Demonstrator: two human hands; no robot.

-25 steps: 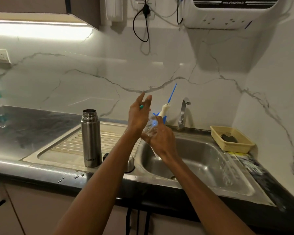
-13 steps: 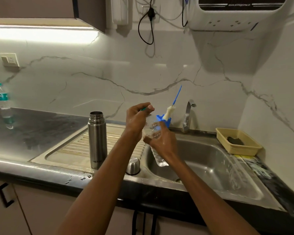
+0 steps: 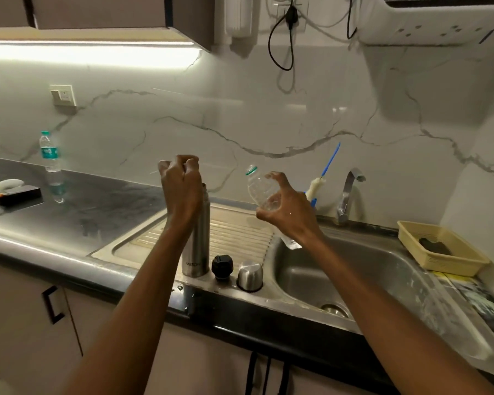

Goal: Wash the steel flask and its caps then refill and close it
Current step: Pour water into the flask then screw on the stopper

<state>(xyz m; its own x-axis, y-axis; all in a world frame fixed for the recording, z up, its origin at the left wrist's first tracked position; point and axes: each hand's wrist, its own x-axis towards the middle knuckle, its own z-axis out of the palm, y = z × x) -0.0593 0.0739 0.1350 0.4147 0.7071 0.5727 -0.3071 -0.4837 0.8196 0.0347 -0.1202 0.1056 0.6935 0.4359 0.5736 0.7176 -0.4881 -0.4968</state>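
Observation:
The steel flask (image 3: 196, 249) stands upright and uncapped on the drainboard (image 3: 240, 233). Its mouth is hidden behind my left hand (image 3: 180, 189), which hovers above it with the fingers curled into a fist; what is inside the fist does not show. My right hand (image 3: 290, 213) grips a clear plastic water bottle (image 3: 258, 189) over the sink's left rim, tilted with its green-ringed neck pointing up and left toward the flask. The black inner cap (image 3: 222, 266) and the steel outer cap (image 3: 250, 276) sit side by side on the front rim, just right of the flask.
The sink basin (image 3: 340, 269) lies to the right, with the tap (image 3: 348, 192) and a blue-handled bottle brush (image 3: 322, 178) behind it. A yellow tray (image 3: 465, 260) holding a dark scrubber sits at far right. A second water bottle (image 3: 50, 163) stands on the dark counter at left.
My left hand pinched a green cap at the bottle's neck, then drew away left and closed into a fist over the flask. The bottle tipped toward the flask.

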